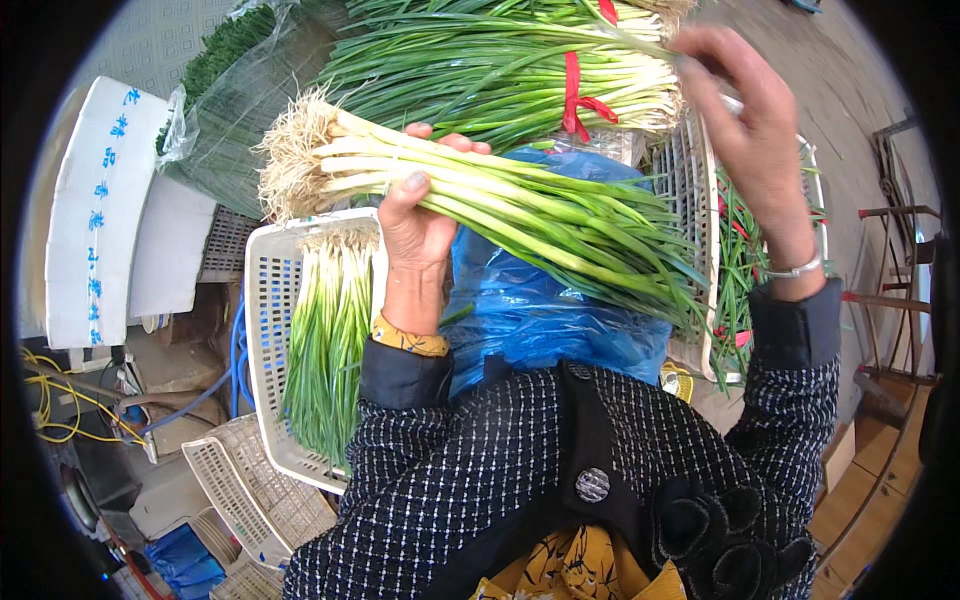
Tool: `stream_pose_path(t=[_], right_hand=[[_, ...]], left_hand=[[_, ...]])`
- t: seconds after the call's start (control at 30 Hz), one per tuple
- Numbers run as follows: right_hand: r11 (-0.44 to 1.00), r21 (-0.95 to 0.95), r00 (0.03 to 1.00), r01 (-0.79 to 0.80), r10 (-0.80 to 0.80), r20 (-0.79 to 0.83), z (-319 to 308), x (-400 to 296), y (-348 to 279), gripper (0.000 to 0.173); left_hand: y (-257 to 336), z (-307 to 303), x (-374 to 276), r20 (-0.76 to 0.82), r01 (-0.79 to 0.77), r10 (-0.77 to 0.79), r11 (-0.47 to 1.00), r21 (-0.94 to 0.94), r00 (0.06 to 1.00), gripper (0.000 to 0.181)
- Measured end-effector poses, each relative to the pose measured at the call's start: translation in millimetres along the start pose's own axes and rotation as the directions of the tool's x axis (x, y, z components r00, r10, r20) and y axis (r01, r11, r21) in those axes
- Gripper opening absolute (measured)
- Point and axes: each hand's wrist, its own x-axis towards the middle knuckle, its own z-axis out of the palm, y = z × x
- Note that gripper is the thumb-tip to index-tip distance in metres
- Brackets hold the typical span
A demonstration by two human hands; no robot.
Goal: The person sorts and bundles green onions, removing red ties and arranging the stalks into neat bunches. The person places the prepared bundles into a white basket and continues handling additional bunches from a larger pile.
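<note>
My left hand (424, 217) is closed around a bunch of green onions (495, 191), its roots at the left and green leaves trailing right. A thin pale band circles the white stems near my thumb. At the upper right, my right hand (739, 112) is raised and blurred, its thumb and forefinger together at the end of a thin pale strand or leaf; which one cannot be told. Behind the held bunch lie longer green bundles (480, 82) with white stalk ends, one tied with a red ribbon (574, 97). A blue plastic bag (555, 300) lies beneath the held bunch.
At my left, a white plastic basket (274, 352) holds more green onions (330, 337). Another basket (705, 247) stands at the right, beside loose leaves and red ties (731, 277). White foam boxes (105, 217) and a clear bag of greens (247, 127) are at the upper left.
</note>
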Motion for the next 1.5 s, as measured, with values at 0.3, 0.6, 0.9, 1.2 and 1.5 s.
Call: stream_pose_path(t=[0.3,0.6,0.9,1.2,1.5], right_hand=[[0.927,-0.358,0.990,-0.114,0.138,0.041,-16,-87,-2,0.036],[0.987,-0.107,0.979,-0.117,0.133,0.154,71,-137,-50,0.031],[0.994,-0.093,0.983,0.061,-0.044,0.176,102,-79,-32,0.019],[0.997,0.048,0.971,-0.064,0.051,0.234,96,-61,-20,0.008],[0.964,0.196,0.937,-0.181,0.109,0.331,94,-52,-30,0.012]], left_hand=[[-1,-26,23,-0.594,-0.059,0.028,0.998,-0.033,0.804,0.043],[8,-37,18,-0.698,0.010,-0.066,0.996,-0.085,0.713,0.056],[8,-13,7,-0.650,-0.001,-0.070,0.994,-0.107,0.757,0.050],[5,-6,-7,-0.369,-0.020,0.035,0.999,0.044,0.929,0.044],[2,-20,-9,-0.266,-0.070,0.040,0.992,-0.104,0.963,0.041]])
